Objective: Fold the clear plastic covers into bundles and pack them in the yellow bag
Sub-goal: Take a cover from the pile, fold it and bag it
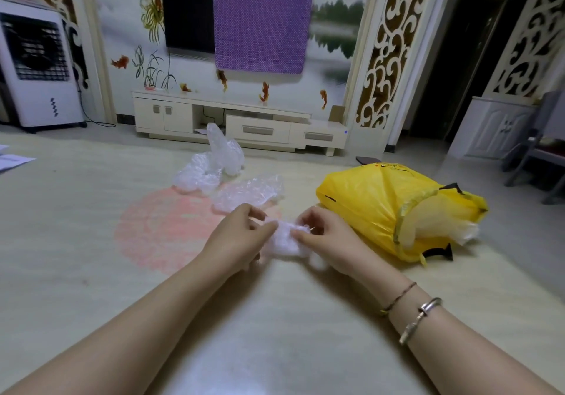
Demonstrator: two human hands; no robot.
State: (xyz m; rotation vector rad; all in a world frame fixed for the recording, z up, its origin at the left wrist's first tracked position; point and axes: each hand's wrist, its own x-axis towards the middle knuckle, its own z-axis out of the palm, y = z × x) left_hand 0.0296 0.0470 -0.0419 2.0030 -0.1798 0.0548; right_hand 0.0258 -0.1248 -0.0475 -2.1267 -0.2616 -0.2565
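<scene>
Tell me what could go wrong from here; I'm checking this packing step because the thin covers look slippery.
1. The left hand and right hand pinch a small clear plastic bundle at its ends only; it may spring open when released.
2. The yellow bag lies on its side, mouth open, with plastic poking out; packed bundles could slide back out.
3. Loose covers lie near the table's far edge and might slip off.
</scene>
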